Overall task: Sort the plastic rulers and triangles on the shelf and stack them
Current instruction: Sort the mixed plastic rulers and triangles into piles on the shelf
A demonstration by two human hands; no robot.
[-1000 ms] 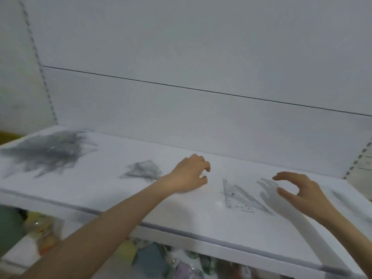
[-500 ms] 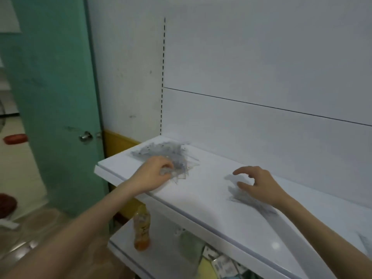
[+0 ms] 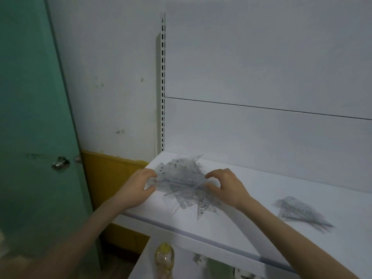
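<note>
A loose pile of clear plastic rulers and triangles (image 3: 181, 183) lies at the left end of the white shelf (image 3: 261, 200). My left hand (image 3: 136, 188) holds the pile's left edge, fingers on top and thumb underneath. My right hand (image 3: 226, 188) is at the pile's right edge, fingers curved like a claw. Its thumb tip touches the rulers and its forefinger hovers just above them. A smaller, neater stack of clear triangles (image 3: 302, 212) lies further right on the shelf, apart from both hands.
A green door (image 3: 30, 117) with a metal knob (image 3: 60, 163) stands close to the left. The slotted upright (image 3: 162, 77) and the white back panel (image 3: 261, 57) bound the shelf. A yellow-capped bottle (image 3: 164, 256) stands on the lower shelf.
My right hand has moved left from the smaller stack to the big pile's right edge. My left hand stays at the pile's left side. The view has come closer.
</note>
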